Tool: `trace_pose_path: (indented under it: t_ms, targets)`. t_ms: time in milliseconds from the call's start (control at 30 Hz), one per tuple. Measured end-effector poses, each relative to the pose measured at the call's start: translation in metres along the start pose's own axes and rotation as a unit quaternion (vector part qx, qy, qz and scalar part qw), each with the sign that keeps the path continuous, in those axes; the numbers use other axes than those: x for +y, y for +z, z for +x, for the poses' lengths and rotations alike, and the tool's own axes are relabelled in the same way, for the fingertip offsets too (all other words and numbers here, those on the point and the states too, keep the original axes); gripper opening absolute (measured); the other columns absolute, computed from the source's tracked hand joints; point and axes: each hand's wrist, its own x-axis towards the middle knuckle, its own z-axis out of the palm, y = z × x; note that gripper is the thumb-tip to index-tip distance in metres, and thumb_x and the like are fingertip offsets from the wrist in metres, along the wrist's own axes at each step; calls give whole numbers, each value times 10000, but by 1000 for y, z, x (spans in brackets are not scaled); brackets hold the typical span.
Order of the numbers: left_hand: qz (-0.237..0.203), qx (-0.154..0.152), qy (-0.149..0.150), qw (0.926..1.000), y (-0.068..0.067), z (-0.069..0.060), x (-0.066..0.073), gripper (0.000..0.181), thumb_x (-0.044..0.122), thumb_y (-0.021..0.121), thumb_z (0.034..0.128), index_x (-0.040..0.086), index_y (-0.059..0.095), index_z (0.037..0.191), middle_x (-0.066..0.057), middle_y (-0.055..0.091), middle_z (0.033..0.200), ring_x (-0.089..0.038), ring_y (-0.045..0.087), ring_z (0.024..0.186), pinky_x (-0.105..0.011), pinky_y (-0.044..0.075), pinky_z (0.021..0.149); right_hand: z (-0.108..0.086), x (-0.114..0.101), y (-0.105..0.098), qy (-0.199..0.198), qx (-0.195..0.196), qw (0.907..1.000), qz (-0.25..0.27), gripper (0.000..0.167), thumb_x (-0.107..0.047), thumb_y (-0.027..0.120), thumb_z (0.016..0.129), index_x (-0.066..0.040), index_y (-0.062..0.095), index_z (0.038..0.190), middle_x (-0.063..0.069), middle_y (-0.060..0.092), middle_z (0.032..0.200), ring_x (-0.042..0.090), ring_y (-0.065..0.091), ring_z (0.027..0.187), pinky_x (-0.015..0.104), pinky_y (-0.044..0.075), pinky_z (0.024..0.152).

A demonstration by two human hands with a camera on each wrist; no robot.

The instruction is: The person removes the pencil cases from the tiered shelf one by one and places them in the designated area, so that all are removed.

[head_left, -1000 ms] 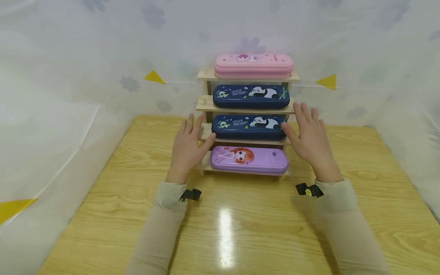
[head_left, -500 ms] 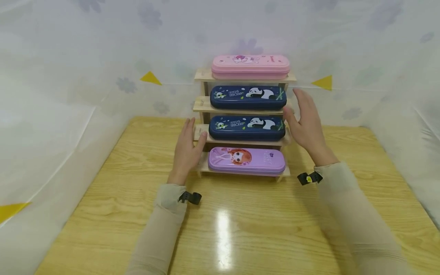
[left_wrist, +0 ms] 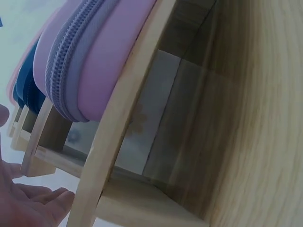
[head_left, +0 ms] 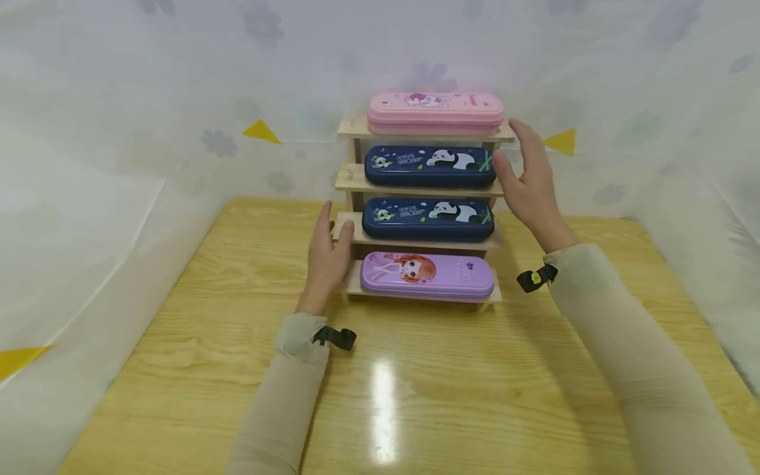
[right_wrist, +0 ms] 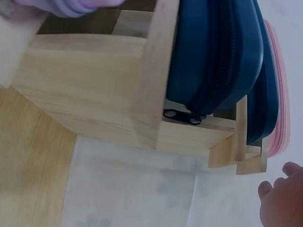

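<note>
A four-step wooden rack (head_left: 351,177) stands at the table's back, one pencil case on each step. From the top come a pink rabbit case (head_left: 436,120), a navy panda case (head_left: 410,173), a matching navy panda case (head_left: 404,227) and a purple case with a cartoon girl (head_left: 457,284). My left hand (head_left: 328,264) is at the rack's left side by the lower steps, thumb up, fingers extended, gripping nothing; whether it touches the wood I cannot tell. Beside the upper panda case's right end, my right hand (head_left: 530,191) has thumb and fingers spread, holding nothing.
The wood-grain table (head_left: 225,330) extends in front of the rack and to both sides. Behind it hangs a pale flower-patterned sheet (head_left: 320,59) with yellow triangles (head_left: 261,132). In the right wrist view, a zipper pull (right_wrist: 182,117) hangs from a navy case.
My right hand has risen along the rack's right side, from the lower panda case to the upper one. The left hand has turned more edge-on. The cases keep their places.
</note>
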Motion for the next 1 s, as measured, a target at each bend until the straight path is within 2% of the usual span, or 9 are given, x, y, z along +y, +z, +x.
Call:
trace_pose_path:
  t_ms: [67, 167, 333, 533, 833, 1000]
  targets:
    - [-247, 46, -103, 9996, 2, 1, 2, 650, 409, 476, 1021, 165, 242, 1576, -35, 267, 1601, -326, 373, 1386, -445, 375, 1095, 6, 0, -1, -77, 51, 10000, 37, 623, -402, 524, 992, -121, 368, 1526, 5, 345, 1554, 89, 275, 1413, 288, 222, 1150]
    - [-590, 124, -319, 9977, 6, 2, 5, 625, 390, 472, 1028, 166, 257, 1570, -32, 282, 1595, -276, 349, 1405, -395, 347, 1118, 16, 0, -2, -86, 129, 9999, 67, 636, -383, 544, 980, -94, 369, 1519, 17, 340, 1552, 93, 286, 1402, 307, 270, 1134]
    - [-1020, 363, -614, 9922, 12, 3, 8, 567, 353, 470, 1033, 165, 320, 1546, -63, 359, 1553, -178, 324, 1415, -299, 267, 1149, 35, -2, -4, 257, 82, 9996, 4, 623, -351, 544, 991, -132, 336, 1536, -19, 306, 1558, 52, 259, 1401, 330, 267, 1153]
    - [-1375, 552, -829, 9855, 16, 4, 3, 527, 333, 491, 1022, 224, 372, 1524, 27, 380, 1538, -129, 318, 1408, -310, 288, 1140, 52, -5, 0, 747, -259, 9969, -58, 625, -429, 516, 1005, -244, 288, 1557, -81, 243, 1567, 50, 219, 1414, 327, 276, 1152]
    - [-1347, 580, -711, 9866, 18, 6, -9, 511, 323, 504, 1011, 234, 411, 1506, 48, 376, 1541, -133, 309, 1415, -342, 278, 1149, 65, -2, 11, 1022, -527, 9931, 218, 635, -448, 533, 991, -275, 295, 1554, -31, 257, 1554, 140, 229, 1420, 320, 290, 1147]
    - [-1223, 407, -643, 9896, 19, 7, -12, 525, 324, 509, 1011, 208, 408, 1514, 49, 375, 1544, -132, 302, 1417, -358, 261, 1159, 66, 1, 12, 972, -482, 9938, 242, 656, -436, 554, 983, -240, 299, 1555, 9, 270, 1548, 164, 259, 1406, 317, 302, 1140]
